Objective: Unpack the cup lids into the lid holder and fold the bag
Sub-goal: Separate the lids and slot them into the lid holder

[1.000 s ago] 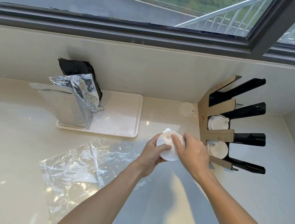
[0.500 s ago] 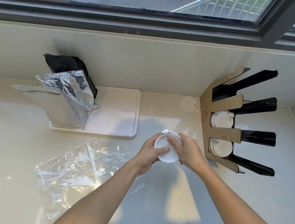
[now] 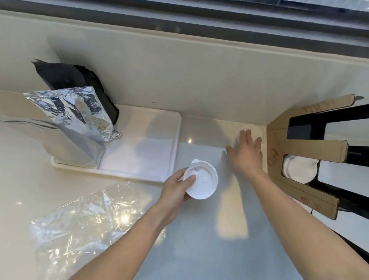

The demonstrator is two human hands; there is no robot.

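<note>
Nearest the person, the emptied clear plastic bag point(image 3: 86, 222) lies flat and crinkled on the tabletop point(image 3: 201, 261), set aside on the left so it stays out of the way until the folding, which looks not yet begun. Just beyond it the left hand point(image 3: 175, 196) has its grip clamped on a small stack of white cup lids point(image 3: 201, 179), thumb across the top face, holding them off the surface — probably to keep them squared up for loading. Farther right, the right hand point(image 3: 246, 154) reaches with fingers spread and nothing in them, its fingertips over a single lid point(image 3: 256, 131) lying by the wall, likely to gather that stray. Beside it stands the cardboard lid holder point(image 3: 303, 151), with lids point(image 3: 300, 171) already sitting in one slot. At the back left, foil pouches point(image 3: 75, 124) stand on a white tray point(image 3: 149, 152).
</note>
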